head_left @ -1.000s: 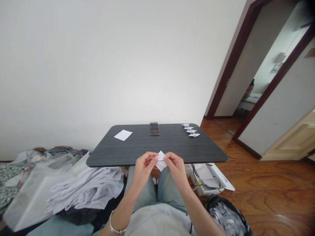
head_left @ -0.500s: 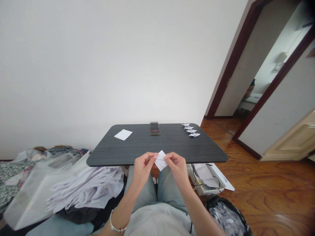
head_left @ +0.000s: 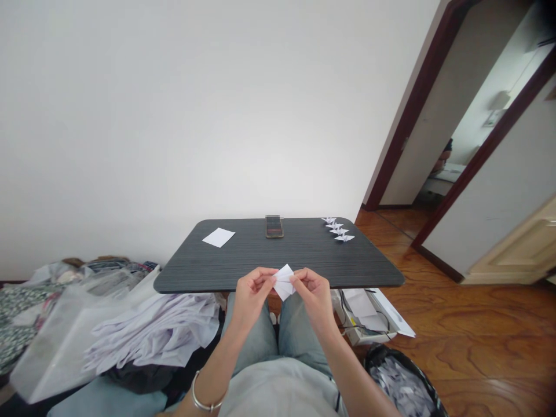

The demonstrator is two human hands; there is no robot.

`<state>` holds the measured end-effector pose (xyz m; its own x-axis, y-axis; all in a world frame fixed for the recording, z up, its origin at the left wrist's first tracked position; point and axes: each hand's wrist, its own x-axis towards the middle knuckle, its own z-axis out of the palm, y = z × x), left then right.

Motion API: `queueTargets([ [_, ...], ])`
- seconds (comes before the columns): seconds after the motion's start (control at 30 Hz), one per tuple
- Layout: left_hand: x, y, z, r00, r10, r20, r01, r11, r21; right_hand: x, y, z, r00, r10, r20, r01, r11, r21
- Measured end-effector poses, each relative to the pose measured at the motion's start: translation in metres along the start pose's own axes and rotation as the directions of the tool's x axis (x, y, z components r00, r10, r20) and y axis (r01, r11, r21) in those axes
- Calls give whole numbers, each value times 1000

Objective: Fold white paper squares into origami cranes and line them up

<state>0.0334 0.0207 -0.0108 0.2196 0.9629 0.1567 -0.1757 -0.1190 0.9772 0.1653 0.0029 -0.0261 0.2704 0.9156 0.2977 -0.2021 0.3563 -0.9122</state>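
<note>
A small folded piece of white paper (head_left: pixel 284 282) is held up between my two hands, just in front of the table's near edge. My left hand (head_left: pixel 255 289) pinches its left corner between thumb and fingers. On the opposite side, my right hand (head_left: pixel 311 289) grips the right corner the same way. Crease lines run across the paper's face. Several white origami cranes (head_left: pixel 338 230) stand in a row at the table's back right. Flat on the back left lies a square sheet of white paper (head_left: pixel 219 237).
The dark table (head_left: pixel 243 260) stands against a white wall. A phone (head_left: pixel 274 227) sits at its back middle. Piled cloth (head_left: pixel 160 330) lies low on the left. Down on the right are a box with papers and cables (head_left: pixel 365 318) and a black bag of paper scraps (head_left: pixel 402 385).
Both hands stay nearly in place with the folded paper between them. The paper's outline has shifted slightly. The whole view has moved a little.
</note>
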Motion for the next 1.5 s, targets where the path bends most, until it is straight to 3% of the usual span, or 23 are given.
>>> queueTargets([
  [0.33, 1, 0, -4, 998, 50, 26, -51, 996, 70, 1, 3, -1, 1000, -18, -21, 17, 999, -28],
  [0.57, 1, 3, -3, 999, 29, 21, -29, 1000, -10, 1, 3, -1, 1000, -23, -14, 22, 999, -26],
  [0.9, 0, 2, 1, 998, 63, -17, -61, 993, 103, 0, 2, -1, 1000, -17, -16, 17, 1000, -18],
  [1.1, 1, 0, 0, 998, 65, 5, -65, 997, 42, 1, 2, -1, 999, -21, -34, 21, 1000, -20],
  [1.5, 5, -5, 3, 995, 99, -2, -99, 993, 61, 2, 3, -1, 998, 23, 56, -25, 999, 42],
])
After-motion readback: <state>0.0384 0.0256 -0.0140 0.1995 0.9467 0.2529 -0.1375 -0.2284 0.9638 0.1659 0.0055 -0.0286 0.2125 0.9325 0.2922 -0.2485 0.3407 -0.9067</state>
